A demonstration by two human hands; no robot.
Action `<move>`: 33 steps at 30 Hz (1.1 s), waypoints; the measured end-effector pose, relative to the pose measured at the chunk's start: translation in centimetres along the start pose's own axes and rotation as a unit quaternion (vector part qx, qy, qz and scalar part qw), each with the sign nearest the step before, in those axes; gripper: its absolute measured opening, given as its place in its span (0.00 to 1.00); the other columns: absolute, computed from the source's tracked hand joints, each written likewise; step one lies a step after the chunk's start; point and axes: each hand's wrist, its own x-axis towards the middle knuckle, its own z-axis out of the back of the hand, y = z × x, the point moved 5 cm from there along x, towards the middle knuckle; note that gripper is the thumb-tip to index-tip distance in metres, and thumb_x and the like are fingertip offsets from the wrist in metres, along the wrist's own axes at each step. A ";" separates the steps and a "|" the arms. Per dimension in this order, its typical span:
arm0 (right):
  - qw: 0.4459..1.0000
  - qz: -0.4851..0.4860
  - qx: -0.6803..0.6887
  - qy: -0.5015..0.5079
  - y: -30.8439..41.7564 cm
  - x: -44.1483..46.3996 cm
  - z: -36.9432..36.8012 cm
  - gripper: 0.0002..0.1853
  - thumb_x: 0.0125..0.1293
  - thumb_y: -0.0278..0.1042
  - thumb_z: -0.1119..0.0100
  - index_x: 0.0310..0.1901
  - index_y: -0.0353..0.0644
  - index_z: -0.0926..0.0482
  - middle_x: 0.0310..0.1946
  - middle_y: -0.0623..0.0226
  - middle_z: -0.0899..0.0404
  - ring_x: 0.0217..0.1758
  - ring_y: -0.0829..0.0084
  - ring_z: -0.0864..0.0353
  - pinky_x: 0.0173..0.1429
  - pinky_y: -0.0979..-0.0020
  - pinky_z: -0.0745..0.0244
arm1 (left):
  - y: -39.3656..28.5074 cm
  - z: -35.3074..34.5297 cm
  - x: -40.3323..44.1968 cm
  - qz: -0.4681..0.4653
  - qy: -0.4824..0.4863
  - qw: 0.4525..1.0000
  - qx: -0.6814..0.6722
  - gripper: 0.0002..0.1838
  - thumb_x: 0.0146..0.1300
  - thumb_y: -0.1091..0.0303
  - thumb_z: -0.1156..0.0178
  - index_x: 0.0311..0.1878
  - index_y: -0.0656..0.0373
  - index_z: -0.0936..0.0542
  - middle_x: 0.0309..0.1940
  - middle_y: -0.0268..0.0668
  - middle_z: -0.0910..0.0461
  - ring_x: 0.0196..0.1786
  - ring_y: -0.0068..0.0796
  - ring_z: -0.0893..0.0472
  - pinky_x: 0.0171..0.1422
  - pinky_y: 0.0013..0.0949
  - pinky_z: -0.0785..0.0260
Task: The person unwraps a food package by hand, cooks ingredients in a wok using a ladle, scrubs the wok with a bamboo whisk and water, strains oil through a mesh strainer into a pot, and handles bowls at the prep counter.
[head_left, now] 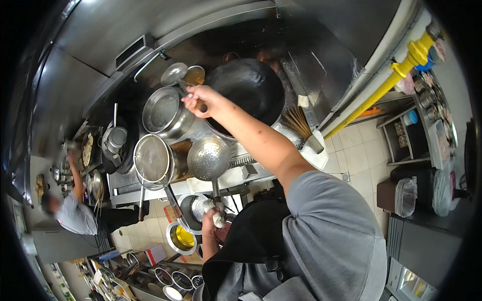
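My right hand (202,100) is stretched out over the range, closed round the wooden handle of a ladle (174,73). The ladle's bowl is beside a small container of amber liquid (195,76) and above a metal pot of clear liquid (161,109). Low in front of my body, my left hand (210,226) grips the handle of a perforated skimmer (208,158), with a white cloth (219,219) bunched at the grip. The skimmer's round bowl lies level with the range's front edge. Right of the ladle, a large dark wok (246,90) is partly hidden by my forearm.
A fine-mesh strainer (152,158) rests over a pot left of the skimmer. A bamboo brush (297,123) stands right of the wok. Below is a bowl of yellow oil (182,238). A yellow pipe (381,90) runs at right. Another person (80,215) works at far left.
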 end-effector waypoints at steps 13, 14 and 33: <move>0.973 0.217 0.080 -0.001 12.6 -13.4 5.8 0.21 0.79 0.45 0.61 0.48 0.27 0.35 0.17 0.77 0.37 0.12 0.84 0.36 0.16 0.82 0.35 | -1.4 -1.3 -1.5 -0.009 0.025 1.000 0.009 0.14 0.53 0.68 0.37 0.42 0.63 0.22 0.28 0.40 0.20 0.24 0.35 0.20 0.27 0.37 0.25; 0.971 0.228 0.063 -0.014 13.1 -13.4 6.6 0.22 0.79 0.46 0.61 0.47 0.28 0.35 0.16 0.77 0.37 0.13 0.85 0.37 0.17 0.81 0.36 | -1.2 -1.0 -1.2 -0.008 0.015 1.000 0.008 0.15 0.53 0.68 0.37 0.43 0.63 0.22 0.28 0.40 0.20 0.24 0.35 0.20 0.27 0.37 0.25; 0.991 0.109 -0.050 -0.061 0.8 -14.1 9.0 0.23 0.78 0.49 0.54 0.44 0.31 0.30 0.17 0.78 0.36 0.13 0.86 0.37 0.16 0.82 0.39 | -0.1 0.8 -3.1 -0.059 -0.031 0.998 0.015 0.18 0.52 0.67 0.36 0.46 0.64 0.21 0.30 0.40 0.19 0.26 0.35 0.18 0.29 0.38 0.24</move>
